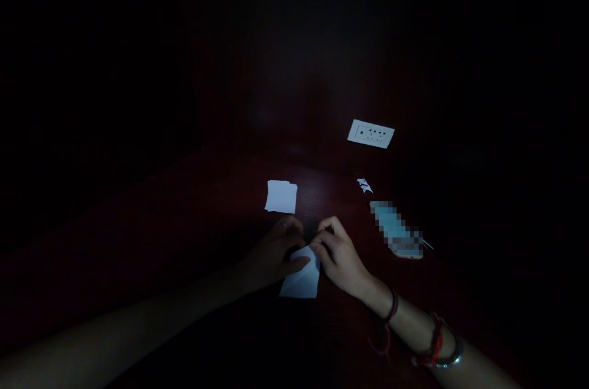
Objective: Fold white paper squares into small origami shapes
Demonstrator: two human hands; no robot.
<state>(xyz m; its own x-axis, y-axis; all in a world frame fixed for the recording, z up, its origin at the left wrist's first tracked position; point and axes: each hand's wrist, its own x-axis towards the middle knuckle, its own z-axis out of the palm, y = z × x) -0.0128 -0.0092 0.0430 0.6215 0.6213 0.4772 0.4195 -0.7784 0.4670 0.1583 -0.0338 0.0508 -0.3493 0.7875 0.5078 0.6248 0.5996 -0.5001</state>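
Observation:
A white sheet of paper [301,281] lies on the dark reddish table, with a crease running across it and its far end narrowing between my fingers. My left hand [276,254], wearing a ring, is closed on the paper's far left side, the thumb lying over its face. At the far right corner, my right hand [338,254] pinches the paper between thumb and curled fingers. Both sets of fingertips nearly meet there and partly hide the corner. Just beyond my left hand rests a small stack of white paper squares [281,197] with uneven edges.
To the right lies a phone [396,229] with a blurred-out screen, a thin white stick-like thing [427,244] beside it. Crumpled paper scraps [364,185] sit behind the phone. A white socket panel [370,134] is on the back wall. The surroundings are very dark.

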